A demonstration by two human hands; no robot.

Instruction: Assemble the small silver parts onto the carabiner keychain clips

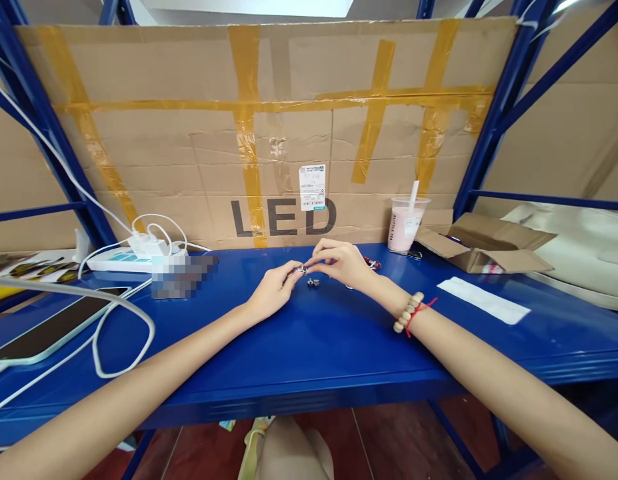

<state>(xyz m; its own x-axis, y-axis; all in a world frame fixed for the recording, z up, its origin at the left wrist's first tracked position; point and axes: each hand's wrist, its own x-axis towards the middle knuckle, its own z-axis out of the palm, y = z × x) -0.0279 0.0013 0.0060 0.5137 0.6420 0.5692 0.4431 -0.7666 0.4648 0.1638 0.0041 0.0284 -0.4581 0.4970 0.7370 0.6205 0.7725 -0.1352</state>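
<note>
Currently, left hand: fingertips pinched narrow on small metal ring, just above blue shelf.
Right hand: fingertips closed on same ring.
Loose metal part: on shelf, beneath hands.
Risk: probable slip from so slight a pinch, then rolling off shelf edge.

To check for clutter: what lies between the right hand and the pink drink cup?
The head view shows a small red item beside the right hand and a thin dark item at the foot of the pink drink cup; neither identifiable.
</note>
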